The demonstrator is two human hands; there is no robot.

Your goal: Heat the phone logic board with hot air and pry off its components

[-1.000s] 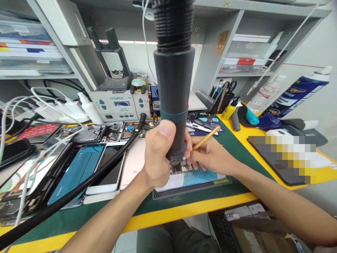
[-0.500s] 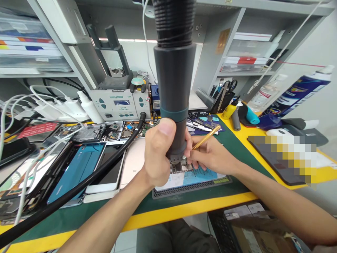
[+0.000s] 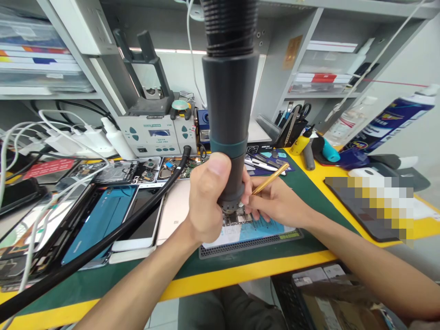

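Left hand [image 3: 208, 197] clamps the handpiece [image 3: 228, 101] nose-down, likely steadying it over the board [image 3: 241, 217]; right hand [image 3: 283, 204] pinches a gold tool [image 3: 271, 178].

The dark grey cylindrical plastic handle [image 3: 228, 101] looks matt and smooth along its barrel, while the black tubular sleeve [image 3: 230, 27] above is ridged. The slim gold-coloured metal tool [image 3: 271, 178] gleams as if polished. Silvery metal plates cover parts of the dark circuit board [image 3: 237, 217]. The flat blue phone back [image 3: 98, 224] is glossy, glass-like; the broad green bench mat [image 3: 292, 250] looks smooth and matt.
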